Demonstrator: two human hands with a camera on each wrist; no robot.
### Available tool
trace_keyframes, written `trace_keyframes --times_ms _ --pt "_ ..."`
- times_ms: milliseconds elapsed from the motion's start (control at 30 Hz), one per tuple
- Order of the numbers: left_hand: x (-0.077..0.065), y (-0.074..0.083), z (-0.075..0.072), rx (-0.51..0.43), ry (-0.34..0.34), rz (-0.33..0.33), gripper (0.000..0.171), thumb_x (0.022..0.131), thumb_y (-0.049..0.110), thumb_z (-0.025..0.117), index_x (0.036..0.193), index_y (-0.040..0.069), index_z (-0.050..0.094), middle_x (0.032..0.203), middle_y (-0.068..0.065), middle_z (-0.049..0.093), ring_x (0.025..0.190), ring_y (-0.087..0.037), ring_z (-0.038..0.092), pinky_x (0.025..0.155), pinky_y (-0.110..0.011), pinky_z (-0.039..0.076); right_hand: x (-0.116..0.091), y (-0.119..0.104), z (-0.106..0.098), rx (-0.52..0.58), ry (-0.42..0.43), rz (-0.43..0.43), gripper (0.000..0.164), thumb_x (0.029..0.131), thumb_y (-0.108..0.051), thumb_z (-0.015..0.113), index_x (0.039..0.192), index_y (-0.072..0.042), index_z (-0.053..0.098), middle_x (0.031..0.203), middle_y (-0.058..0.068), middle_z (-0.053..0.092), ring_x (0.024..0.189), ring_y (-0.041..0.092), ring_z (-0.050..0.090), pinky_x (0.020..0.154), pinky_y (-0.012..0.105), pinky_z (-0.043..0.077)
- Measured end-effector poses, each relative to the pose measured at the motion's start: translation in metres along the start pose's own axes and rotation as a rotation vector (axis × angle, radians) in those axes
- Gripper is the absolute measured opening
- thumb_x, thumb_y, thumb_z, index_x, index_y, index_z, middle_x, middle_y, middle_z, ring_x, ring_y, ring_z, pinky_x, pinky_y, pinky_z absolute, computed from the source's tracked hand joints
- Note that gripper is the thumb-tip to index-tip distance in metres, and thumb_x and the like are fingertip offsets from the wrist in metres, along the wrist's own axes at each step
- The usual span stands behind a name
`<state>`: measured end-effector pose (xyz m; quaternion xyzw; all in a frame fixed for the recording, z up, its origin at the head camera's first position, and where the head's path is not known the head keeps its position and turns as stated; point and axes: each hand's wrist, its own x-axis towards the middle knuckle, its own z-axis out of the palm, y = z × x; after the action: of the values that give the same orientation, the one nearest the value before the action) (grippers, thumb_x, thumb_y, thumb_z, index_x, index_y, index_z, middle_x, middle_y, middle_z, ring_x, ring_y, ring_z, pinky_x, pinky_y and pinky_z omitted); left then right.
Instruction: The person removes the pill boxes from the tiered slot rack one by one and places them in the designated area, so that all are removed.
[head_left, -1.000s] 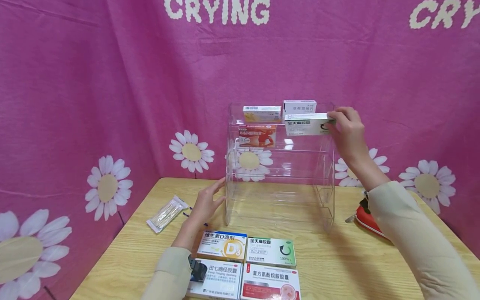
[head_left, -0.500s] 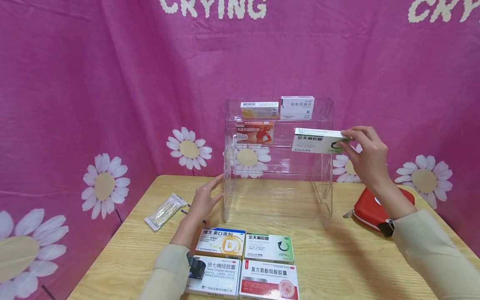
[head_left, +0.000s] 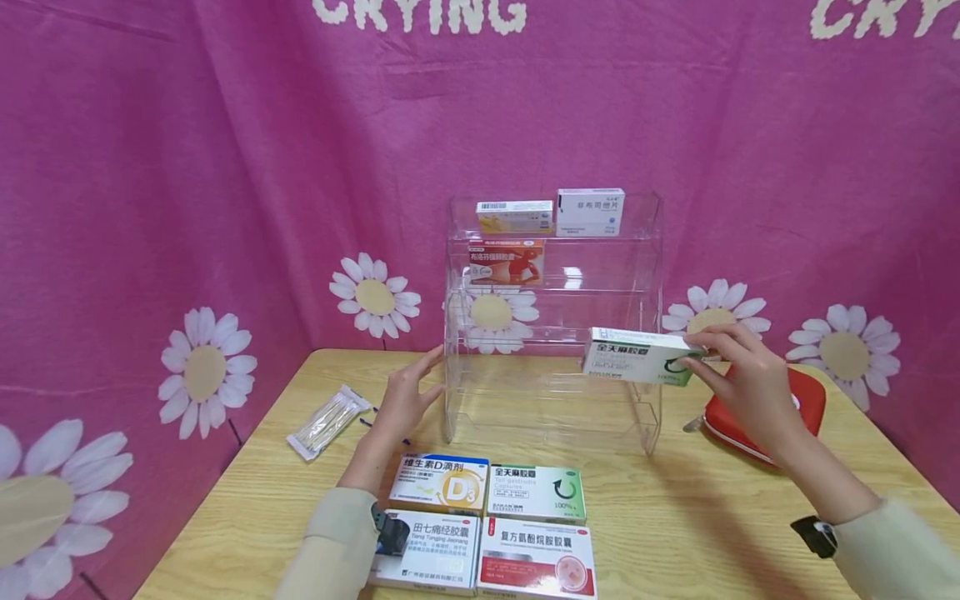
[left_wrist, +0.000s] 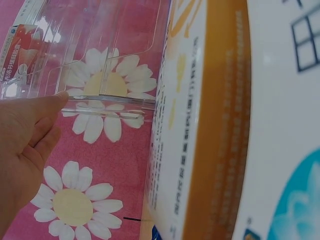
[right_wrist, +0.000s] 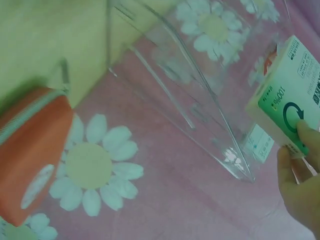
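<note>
Pinched by its right end in my right hand [head_left: 750, 379] is a green-and-white medicine box [head_left: 637, 357], held in front of the right part of a clear acrylic display rack [head_left: 551, 408]. The right wrist view shows thumb and fingers on a corner of the box [right_wrist: 287, 95]. My left hand [head_left: 405, 400] touches the rack's left side with extended fingers; in the left wrist view a fingertip meets the clear edge [left_wrist: 112, 99]. On the rack's top tier stand a yellow-and-white box [head_left: 515, 218] and a white box [head_left: 590, 213]. An orange-red box [head_left: 506, 263] stands one tier below, at left.
Flat on the table in front lie a vitamin D box [head_left: 441, 483], a second green-and-white box [head_left: 537, 493], a white box [head_left: 438, 554] and a red-and-white box [head_left: 536, 558]. A cotton swab packet [head_left: 328, 422] lies at left, a red zip case [head_left: 802, 408] at right.
My right hand has brought the green-and-white box down and slightly right, from the rack's upper tiers to a lower level in front. The left hand has stayed at the rack's side.
</note>
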<state>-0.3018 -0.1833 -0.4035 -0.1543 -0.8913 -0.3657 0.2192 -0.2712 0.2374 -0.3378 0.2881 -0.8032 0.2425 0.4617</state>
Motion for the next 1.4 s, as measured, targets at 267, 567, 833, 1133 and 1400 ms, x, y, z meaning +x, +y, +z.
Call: trace_keyframes --times_ms 267,567,833,1133,1400 --pt "0.000 0.000 0.000 -0.001 0.006 0.005 0.061 0.083 -0.001 0.073 0.139 0.005 0.052 0.133 -0.015 0.063 0.117 -0.038 0.064 0.104 -0.047 0.053 -0.041 -0.005 -0.007 -0.051 -0.155 0.029 0.039 0.058 -0.003 0.090 0.094 -0.006 0.073 0.090 0.004 0.068 0.075 0.004 0.057 0.069 -0.003 0.047" --pt "0.002 0.000 0.000 -0.001 0.000 -0.006 0.060 0.084 0.000 0.073 0.140 0.006 0.052 0.134 -0.014 0.063 0.117 -0.037 0.064 0.105 -0.046 0.052 -0.077 -0.006 -0.003 0.073 -0.254 0.100 0.042 0.054 0.004 0.089 0.088 -0.014 0.072 0.086 -0.005 0.066 0.072 -0.006 0.057 0.072 -0.005 0.048" --pt "0.002 -0.001 0.000 0.018 0.006 -0.005 0.060 0.084 0.001 0.073 0.139 0.006 0.052 0.133 -0.014 0.063 0.115 -0.038 0.065 0.104 -0.046 0.053 -0.093 0.000 0.003 0.139 -0.412 0.182 0.036 0.059 -0.001 0.088 0.087 -0.016 0.071 0.084 -0.005 0.065 0.071 -0.009 0.053 0.062 0.008 0.056" --pt "0.001 0.000 0.000 0.013 0.004 -0.003 0.059 0.084 0.000 0.072 0.139 0.006 0.053 0.132 -0.014 0.064 0.116 -0.038 0.065 0.105 -0.046 0.052 -0.105 0.012 0.012 0.244 -0.554 0.282 0.024 0.066 -0.004 0.085 0.085 -0.012 0.073 0.080 -0.004 0.067 0.072 -0.012 0.054 0.060 0.016 0.058" --pt "0.000 0.000 0.001 0.013 0.007 0.004 0.059 0.084 0.001 0.072 0.140 0.004 0.052 0.132 -0.014 0.064 0.116 -0.037 0.064 0.105 -0.046 0.052 -0.101 0.017 0.017 0.253 -0.732 0.304 0.017 0.075 -0.015 0.082 0.088 -0.008 0.075 0.080 -0.003 0.072 0.071 -0.010 0.056 0.061 0.017 0.056"
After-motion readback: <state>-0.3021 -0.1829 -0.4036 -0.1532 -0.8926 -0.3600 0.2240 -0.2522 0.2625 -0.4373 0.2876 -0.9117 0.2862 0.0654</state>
